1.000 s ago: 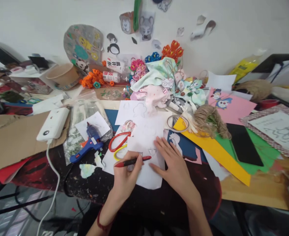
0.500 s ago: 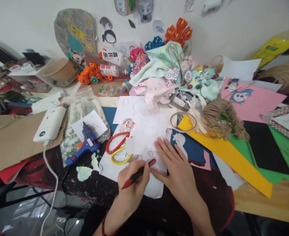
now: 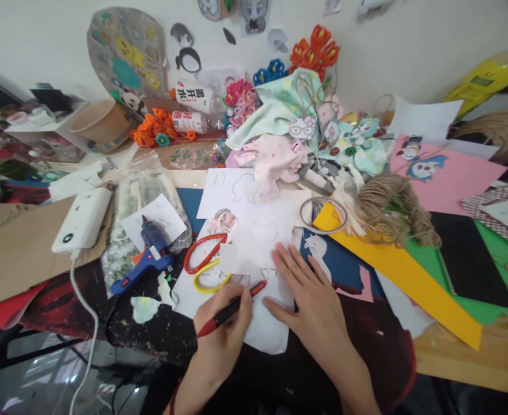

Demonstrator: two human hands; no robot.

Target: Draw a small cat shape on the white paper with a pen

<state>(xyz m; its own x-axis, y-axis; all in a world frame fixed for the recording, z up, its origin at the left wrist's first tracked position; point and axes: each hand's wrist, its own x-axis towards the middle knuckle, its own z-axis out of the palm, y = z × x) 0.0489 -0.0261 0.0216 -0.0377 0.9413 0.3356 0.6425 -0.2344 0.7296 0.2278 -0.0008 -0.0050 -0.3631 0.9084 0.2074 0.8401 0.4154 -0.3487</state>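
My left hand (image 3: 226, 323) is closed around a red and black pen (image 3: 230, 314), its tip end over the white paper (image 3: 256, 259). To the right, my right hand (image 3: 310, 294) lies on the same paper with its fingers spread. Faint pencil outlines show on the paper above my hands, and a small dark drawing lies between them. Scissors with red and yellow handles (image 3: 206, 259) rest beside the paper, partly under a sheet. A second white sheet with outlines (image 3: 226, 190) is farther back.
A blue glue gun (image 3: 148, 259) and a white power strip (image 3: 83, 220) with a cable lie to the left. On the right are a yellow strip (image 3: 409, 276), brown twine (image 3: 394, 210) and a black tablet (image 3: 474, 259). Fabric pieces (image 3: 275, 115) are heaped at the back.
My left hand and the pen have moved a little left and back from the small drawing. My right hand stays in nearly the same place.
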